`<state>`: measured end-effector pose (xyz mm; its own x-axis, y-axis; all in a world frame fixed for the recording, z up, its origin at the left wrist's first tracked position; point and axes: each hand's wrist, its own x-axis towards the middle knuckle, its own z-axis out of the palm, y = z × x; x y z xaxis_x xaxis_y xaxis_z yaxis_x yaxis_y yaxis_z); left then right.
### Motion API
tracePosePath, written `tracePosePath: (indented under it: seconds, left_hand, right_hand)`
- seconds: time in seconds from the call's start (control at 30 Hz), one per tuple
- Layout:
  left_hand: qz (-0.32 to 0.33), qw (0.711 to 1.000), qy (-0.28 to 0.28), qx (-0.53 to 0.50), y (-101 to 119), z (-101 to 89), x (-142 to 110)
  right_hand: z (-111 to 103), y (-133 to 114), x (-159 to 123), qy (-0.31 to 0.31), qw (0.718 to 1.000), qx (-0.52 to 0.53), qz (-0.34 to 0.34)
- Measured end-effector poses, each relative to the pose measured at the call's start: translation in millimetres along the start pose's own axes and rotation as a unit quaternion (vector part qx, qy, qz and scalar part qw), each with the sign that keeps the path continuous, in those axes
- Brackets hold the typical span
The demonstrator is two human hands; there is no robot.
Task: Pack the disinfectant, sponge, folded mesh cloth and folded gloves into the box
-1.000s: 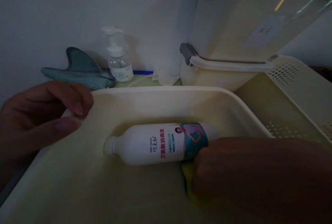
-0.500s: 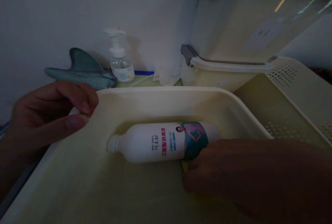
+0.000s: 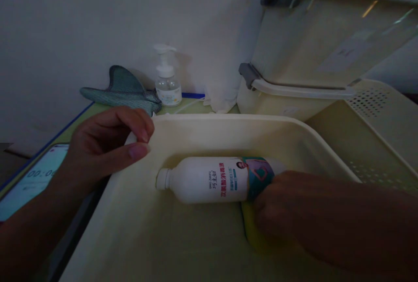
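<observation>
A white bottle (image 3: 199, 181) with red lettering and a green-and-purple label lies on its side inside a cream plastic bin (image 3: 225, 119), its cap to the left. At the bin's left back corner my left hand (image 3: 111, 142) is closed, thumb and fingers curled around the rim. My right hand (image 3: 281, 208) is down in the bin by the bottle's base, its fingers closed and mostly hidden. Under that hand shows a flat yellow thing with a dark edge (image 3: 251, 225); its kind is unclear in the dim light.
Behind the bin stand a clear pump bottle (image 3: 168, 92) and a grey-green fin-shaped fabric item (image 3: 124, 88). A phone (image 3: 32, 177) with a lit timer lies at left. Lidded storage boxes (image 3: 313, 42) are stacked at back right, beside a perforated basket (image 3: 369, 99).
The view has shifted, so everything sits further right and the phone shows. More of the yellow thing appears under my right hand. My left hand stays at the rim.
</observation>
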<state>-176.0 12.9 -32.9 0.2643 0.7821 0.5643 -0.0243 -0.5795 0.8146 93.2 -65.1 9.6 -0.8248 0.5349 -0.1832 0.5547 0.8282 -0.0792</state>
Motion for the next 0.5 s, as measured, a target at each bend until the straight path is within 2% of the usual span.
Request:
tracePosePath:
  seconds: [0.03,0.17,0.23,0.3,0.37,0.43,0.5]
  left_hand:
    - [-0.003,1.000,0.002,0.001,0.9,0.5,0.4]
    - [-0.006,1.000,0.006,-0.003,0.4,-0.5,-0.1]
    - [-0.004,1.000,0.003,-0.012,-2.1,-1.8,-0.9]
    - [0.003,1.000,-0.005,-0.022,-4.9,-3.0,-1.5]
    - [0.010,0.999,-0.010,-0.035,-7.2,-3.7,-2.0]
    - [0.011,0.999,-0.014,-0.048,-8.5,-3.9,-2.6]
    - [0.003,0.998,-0.014,-0.056,-8.9,-3.7,-3.5]
  right_hand:
    - [2.5,1.5,-3.0,-0.016,1.000,-0.011,-0.020]
    - [3.6,4.6,-5.6,-0.011,1.000,-0.024,-0.001]
    - [-1.8,3.5,-0.7,-0.010,1.000,0.001,0.007]
    - [-10.4,1.6,4.4,0.020,0.998,0.051,0.012]
    - [-20.5,0.1,5.1,0.109,0.989,0.094,0.018]
    - [-28.7,-1.0,-1.1,0.234,0.967,0.088,0.046]
    - [-31.7,-1.8,-12.4,0.342,0.930,0.029,0.129]
